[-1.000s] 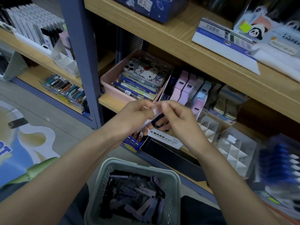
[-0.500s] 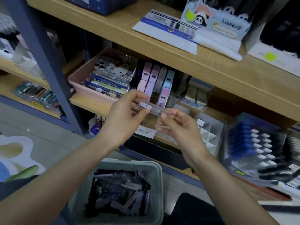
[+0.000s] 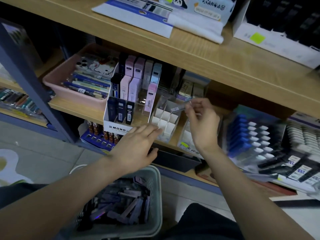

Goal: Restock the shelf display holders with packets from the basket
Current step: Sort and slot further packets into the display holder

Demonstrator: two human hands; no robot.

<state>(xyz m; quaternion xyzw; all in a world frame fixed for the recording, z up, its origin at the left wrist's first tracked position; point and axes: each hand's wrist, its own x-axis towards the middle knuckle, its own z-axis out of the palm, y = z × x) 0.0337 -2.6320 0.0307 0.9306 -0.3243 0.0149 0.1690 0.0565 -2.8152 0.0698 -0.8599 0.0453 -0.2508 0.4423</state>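
Head view: pinching a slim clear packet (image 3: 179, 108) between thumb and curled fingertips of the right hand (image 3: 201, 118), holding it tilted just above the back cells of the white divided holder (image 3: 164, 122) on the middle shelf (image 3: 78, 108). Reaching forward with the left hand (image 3: 138, 144), fingers straight and spread, gripping nothing, fingertips lying at the holder's front edge. Working beside a MONO display box (image 3: 117, 127) of dark and pastel packs standing just left of the holder, with a pink tray (image 3: 57, 85) of pens farther left. Leaning over a grey basket (image 3: 156, 177) lying between the forearms, holding a heap of purple-grey packets (image 3: 126, 205).
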